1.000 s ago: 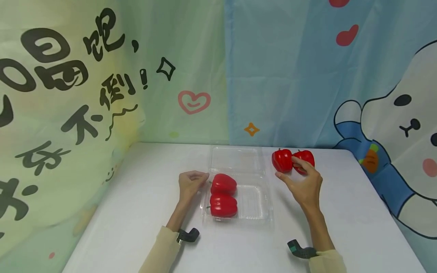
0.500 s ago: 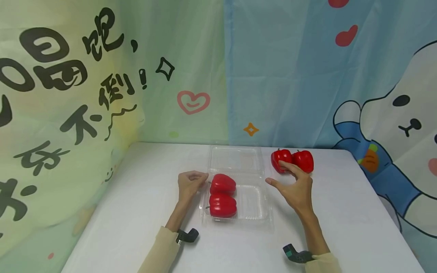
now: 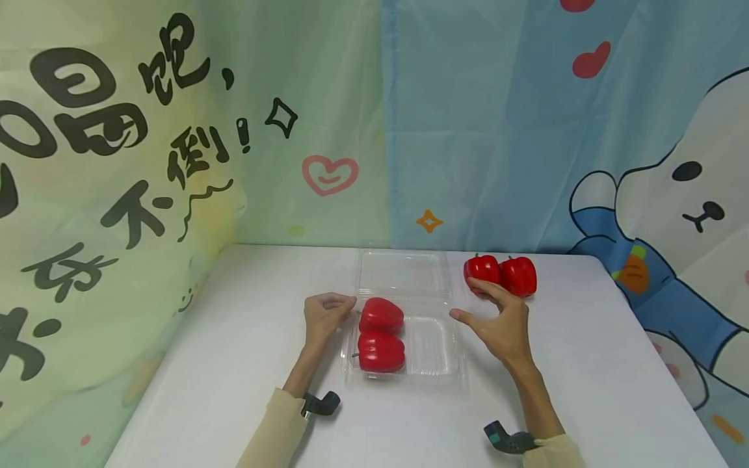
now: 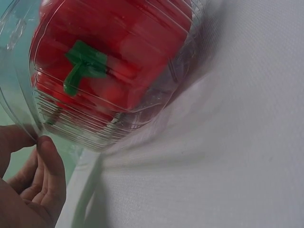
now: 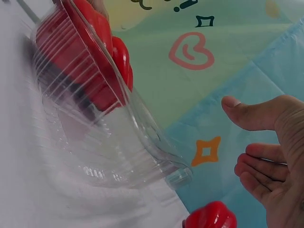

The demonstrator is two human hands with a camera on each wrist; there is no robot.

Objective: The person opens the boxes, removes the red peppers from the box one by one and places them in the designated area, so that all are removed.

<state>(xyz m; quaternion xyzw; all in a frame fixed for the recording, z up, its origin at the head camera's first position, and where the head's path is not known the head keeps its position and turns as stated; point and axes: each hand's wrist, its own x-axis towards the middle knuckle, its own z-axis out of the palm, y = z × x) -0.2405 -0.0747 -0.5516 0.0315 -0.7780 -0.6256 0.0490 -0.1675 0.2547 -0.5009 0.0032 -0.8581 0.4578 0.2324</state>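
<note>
A clear plastic clamshell box point(image 3: 432, 348) lies opened on the table, its lid point(image 3: 404, 273) folded back toward the far edge. In its left half sit two red bell peppers, one farther point(image 3: 381, 315) and one nearer point(image 3: 380, 353). My left hand point(image 3: 323, 320) pinches the box's rim between thumb and finger, plain in the left wrist view, where a green stem point(image 4: 85, 66) shows through the wall. Right of the box, my right hand point(image 3: 506, 325) holds nothing, thumb and fingers apart. Just beyond it two more red bell peppers stand side by side, a left one point(image 3: 481, 266) and a right one point(image 3: 519, 276).
The white table point(image 3: 234, 364) ends at a printed cloth backdrop point(image 3: 468, 130) close behind the lid and the loose peppers. Dark wrist cameras sit on both wrists, the left one point(image 3: 323, 403) and the right one point(image 3: 508, 439).
My right hand has moved left and slightly nearer, from in front of the right loose pepper to the left one. The left hand stays at the rim; the peppers keep their places.
</note>
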